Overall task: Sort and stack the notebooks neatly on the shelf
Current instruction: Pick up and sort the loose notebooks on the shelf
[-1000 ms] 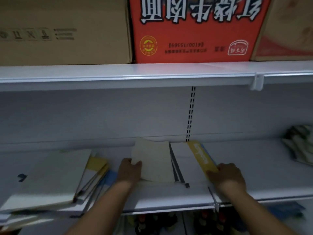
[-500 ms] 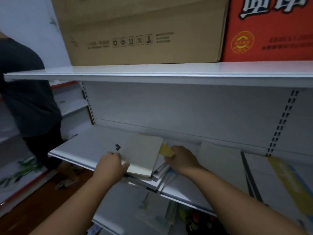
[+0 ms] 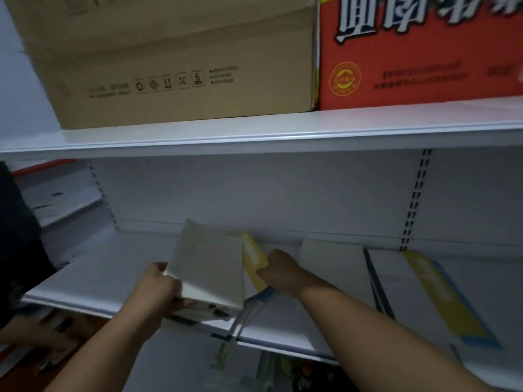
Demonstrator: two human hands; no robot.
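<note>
A messy pile of notebooks lies on the white shelf [image 3: 93, 267]. My left hand [image 3: 158, 290] grips the near left corner of the top pale-covered notebook [image 3: 209, 264] and tilts it up off the pile. My right hand [image 3: 280, 270] pinches a yellow-strip notebook [image 3: 253, 258] just beneath it. To the right lie a flat pale notebook [image 3: 331, 264] and a white notebook with a yellow and blue stripe [image 3: 441, 295].
A brown carton [image 3: 169, 58] and a red carton [image 3: 418, 52] stand on the upper shelf [image 3: 283, 128]. Another person in dark clothes [image 3: 19, 244] stands at the left edge. A perforated upright [image 3: 414, 199] runs down the back panel. Goods show below the shelf.
My view swung left to the messy pile. Both hands left the right-hand notebooks; the left hand has lifted the top pale notebook higher, and the right hand moved onto the yellow-strip notebook.
</note>
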